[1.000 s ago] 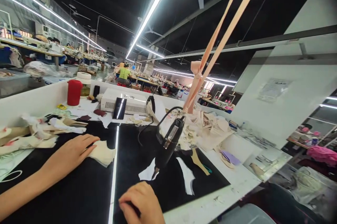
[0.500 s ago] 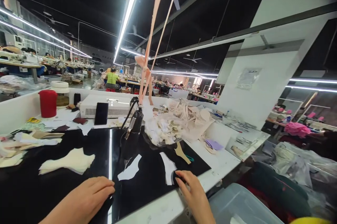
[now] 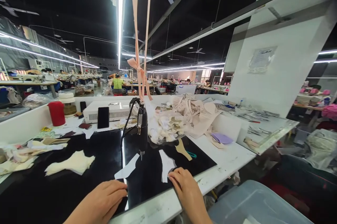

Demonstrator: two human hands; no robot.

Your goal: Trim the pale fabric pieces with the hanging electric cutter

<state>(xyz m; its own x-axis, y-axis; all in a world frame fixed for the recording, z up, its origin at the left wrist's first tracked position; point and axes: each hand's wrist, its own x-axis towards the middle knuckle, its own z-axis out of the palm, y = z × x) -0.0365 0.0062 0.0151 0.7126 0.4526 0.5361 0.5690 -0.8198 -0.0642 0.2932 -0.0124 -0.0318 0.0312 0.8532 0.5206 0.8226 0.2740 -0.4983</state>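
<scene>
My left hand [image 3: 105, 196] rests low over the black work surface [image 3: 23, 196], fingers pressed together and bent; whatever lies under them is hidden. Just above its fingertips is a white cut piece [image 3: 127, 168] with curved edges. My right hand [image 3: 185, 187] has its thumb and fingers closed at the lower right edge of a second white cut piece [image 3: 166, 164], which lies flat. A black handheld tool [image 3: 142, 126] hangs upright from peach straps [image 3: 139, 66], its narrow tip pointing down between and behind the two pieces.
Cream pieces [image 3: 71, 162] are stacked at left. A tan piece [image 3: 183, 149] and a teal loop [image 3: 192, 155] lie at right. Behind stand a red cup [image 3: 56, 113], a phone [image 3: 103, 117], a white box [image 3: 118, 112] and fabric heaps [image 3: 168, 127]. A plastic bin [image 3: 250, 203] sits lower right.
The view has swung and levelled. The tool hangs straighter, its tip now showing above the surface. My right fingers have come closer onto the white piece's edge; my left hand stays near the surface.
</scene>
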